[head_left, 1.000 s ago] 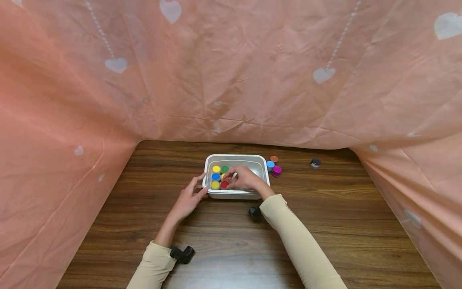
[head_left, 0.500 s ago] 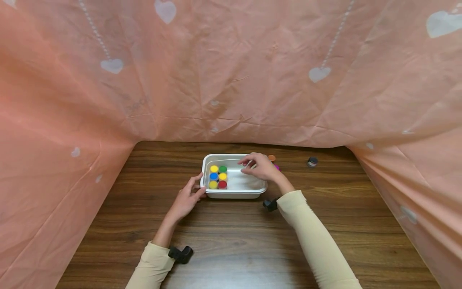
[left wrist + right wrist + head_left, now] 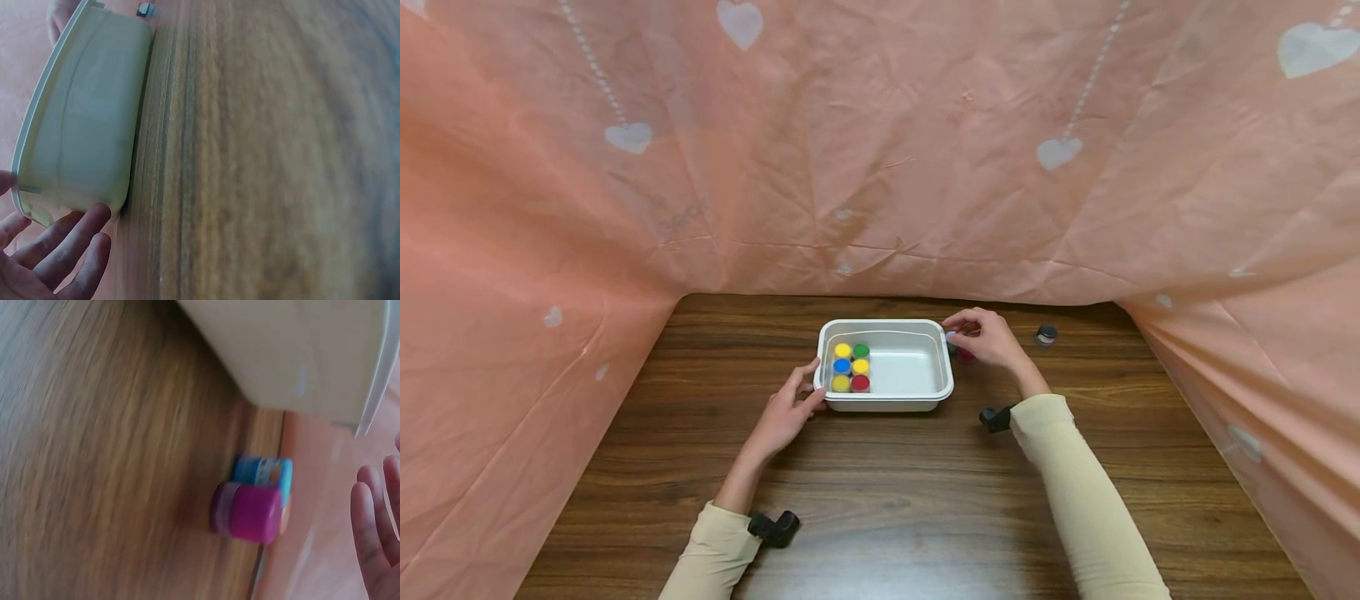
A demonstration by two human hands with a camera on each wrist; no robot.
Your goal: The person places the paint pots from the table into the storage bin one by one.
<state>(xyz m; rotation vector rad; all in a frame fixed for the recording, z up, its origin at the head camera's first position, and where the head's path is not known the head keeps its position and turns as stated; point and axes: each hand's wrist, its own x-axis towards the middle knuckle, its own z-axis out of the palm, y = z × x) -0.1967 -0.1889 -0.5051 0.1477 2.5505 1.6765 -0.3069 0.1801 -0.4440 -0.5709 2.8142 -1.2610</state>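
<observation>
A white tray (image 3: 910,404) holds several small jars at its left side, with yellow, green, blue and red lids, such as the red-lidded jar (image 3: 860,383). My left hand (image 3: 784,419) rests against the tray's left end, its fingers touching the wall (image 3: 94,125). Just right of the tray, my right hand (image 3: 992,340) hovers over a small group of jars, partly hiding them. In the right wrist view a magenta jar (image 3: 253,514) stands beside a light blue jar (image 3: 265,470), with an orange one partly behind; the right hand's fingers (image 3: 372,531) are apart from them, holding nothing visible.
A dark-lidded jar (image 3: 1046,335) stands on the wooden table (image 3: 880,500) farther right. A pink curtain (image 3: 880,167) with white hearts hangs behind the table and along both sides.
My right hand has moved right, out of the tray and over to the jars beside it. The jars in the tray stay put, and my left hand keeps its place at the tray's end.
</observation>
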